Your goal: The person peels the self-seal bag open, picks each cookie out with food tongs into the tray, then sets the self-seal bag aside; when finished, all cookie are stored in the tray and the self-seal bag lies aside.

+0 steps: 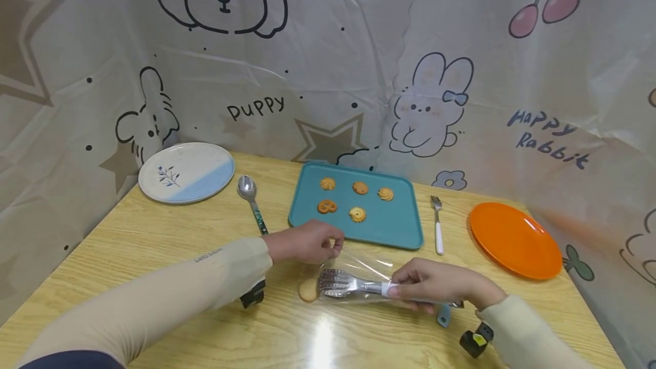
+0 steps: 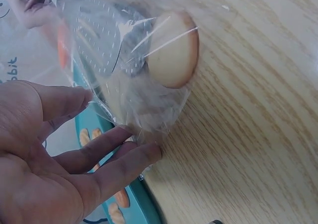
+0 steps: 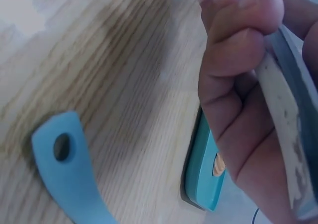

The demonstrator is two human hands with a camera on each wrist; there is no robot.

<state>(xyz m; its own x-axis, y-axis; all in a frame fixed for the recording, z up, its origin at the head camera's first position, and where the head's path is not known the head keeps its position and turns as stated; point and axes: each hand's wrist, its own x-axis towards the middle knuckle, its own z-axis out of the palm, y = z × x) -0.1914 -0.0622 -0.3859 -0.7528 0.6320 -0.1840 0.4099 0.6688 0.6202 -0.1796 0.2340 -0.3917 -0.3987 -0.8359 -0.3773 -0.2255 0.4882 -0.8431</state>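
Observation:
My right hand (image 1: 435,283) grips metal tongs (image 1: 359,286) by their white-sleeved handle. Their perforated heads (image 2: 102,35) sit inside a clear plastic bag (image 1: 376,263), close together. An oval pale cookie (image 2: 173,50) with a browned edge lies at the tips of the tongs, within the bag and low over the table. My left hand (image 1: 310,242) holds the side of the bag between thumb and fingers, near the tray's front edge. Part of the handle is hidden by the right fingers in the head view.
Behind the hands, a teal tray (image 1: 379,232) bears several cookies. A spoon (image 1: 252,201) and a white-and-blue plate (image 1: 187,172) lie left; a fork (image 1: 437,226) and an orange plate (image 1: 515,241) right. A light-blue handle (image 3: 74,169) with a hole lies below the right hand.

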